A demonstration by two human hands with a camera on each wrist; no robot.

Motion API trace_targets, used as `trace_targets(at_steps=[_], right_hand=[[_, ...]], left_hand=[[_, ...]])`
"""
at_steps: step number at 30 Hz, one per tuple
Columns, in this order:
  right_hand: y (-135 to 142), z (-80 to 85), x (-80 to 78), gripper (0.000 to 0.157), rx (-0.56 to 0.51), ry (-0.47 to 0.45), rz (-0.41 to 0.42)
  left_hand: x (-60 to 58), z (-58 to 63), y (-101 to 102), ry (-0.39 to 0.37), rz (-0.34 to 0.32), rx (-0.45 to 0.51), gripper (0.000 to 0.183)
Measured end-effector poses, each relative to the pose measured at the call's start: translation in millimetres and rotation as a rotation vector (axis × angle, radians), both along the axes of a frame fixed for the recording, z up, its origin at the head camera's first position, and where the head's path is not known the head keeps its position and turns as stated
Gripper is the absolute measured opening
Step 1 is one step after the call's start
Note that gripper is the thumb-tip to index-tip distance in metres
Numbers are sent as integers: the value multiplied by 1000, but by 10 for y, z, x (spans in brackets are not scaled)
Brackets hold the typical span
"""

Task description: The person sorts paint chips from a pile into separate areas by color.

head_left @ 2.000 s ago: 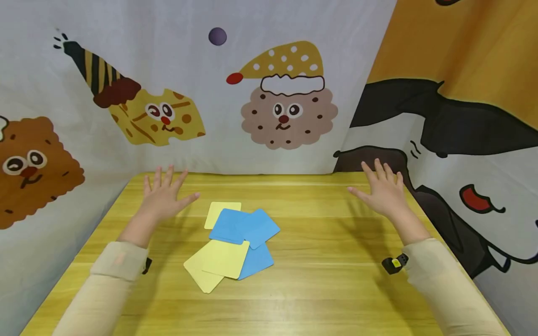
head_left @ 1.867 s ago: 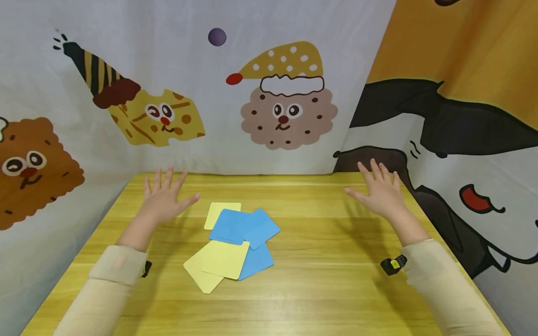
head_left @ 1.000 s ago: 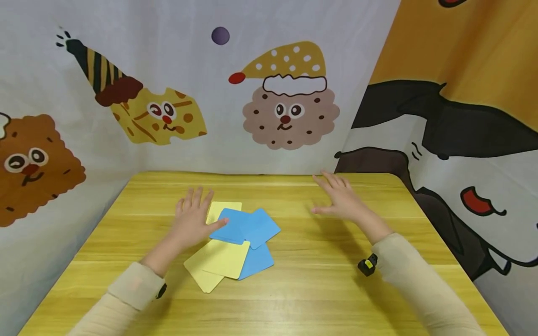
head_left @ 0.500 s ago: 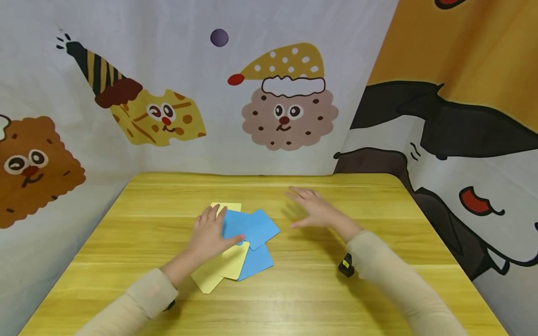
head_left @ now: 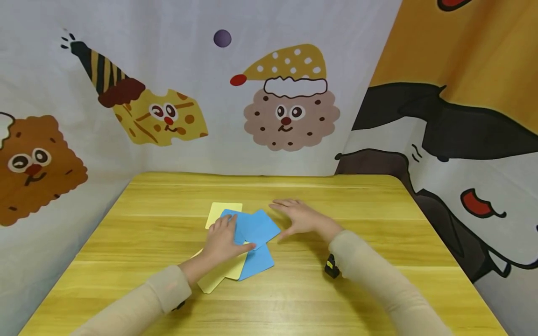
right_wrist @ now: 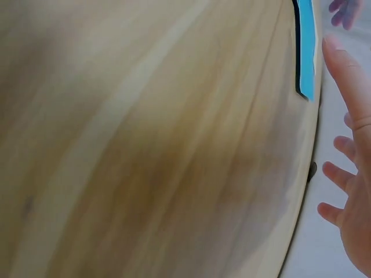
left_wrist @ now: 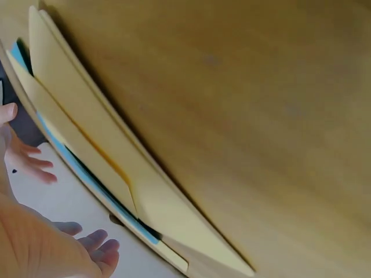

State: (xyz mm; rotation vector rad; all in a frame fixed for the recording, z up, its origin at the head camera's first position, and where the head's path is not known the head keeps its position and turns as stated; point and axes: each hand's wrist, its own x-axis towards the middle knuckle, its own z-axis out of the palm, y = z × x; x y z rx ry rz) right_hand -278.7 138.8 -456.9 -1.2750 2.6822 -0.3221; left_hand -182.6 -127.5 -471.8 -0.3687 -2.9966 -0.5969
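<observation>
Several blue cards point(head_left: 261, 227) and yellow cards point(head_left: 235, 268) lie overlapping in a loose pile left of the table's middle. Above the pile's left part, my left hand point(head_left: 222, 240) hovers with fingers spread and thumb pointing right, hiding some of the cards. My right hand point(head_left: 300, 218) is just right of the blue cards, its fingers apart and pointing left. Neither hand grips anything. The left wrist view shows yellow cards point(left_wrist: 110, 127) nearly edge-on beneath the left hand. In the right wrist view, a blue card point(right_wrist: 306, 52) lies near the right thumb.
The wooden table point(head_left: 378, 289) carries the cards. A white curtain point(head_left: 227, 154) with cartoon food prints hangs at its far edge, and a cartoon-patterned cloth point(head_left: 462, 130) hangs along the right. Small black devices point(head_left: 331, 267) are worn under the wrists.
Both hands have moved inward from the table's sides and nearer to me. The left now overlaps the pile; the right has come close to its right edge. The cards have stayed in place.
</observation>
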Motion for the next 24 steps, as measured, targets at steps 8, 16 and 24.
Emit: trace_targets(at_steps=[8, 16, 24], right_hand=[[-119, -103, -57, 111, 42, -57, -12], [-218, -136, -107, 112, 65, -100, 6], [-307, -141, -125, 113, 86, -123, -1]], left_hand=[[-5, -54, 98, -26, 1, -4, 112], [-10, -87, 139, -53, -22, -33, 113], [-64, -161, 148, -57, -23, -44, 115]])
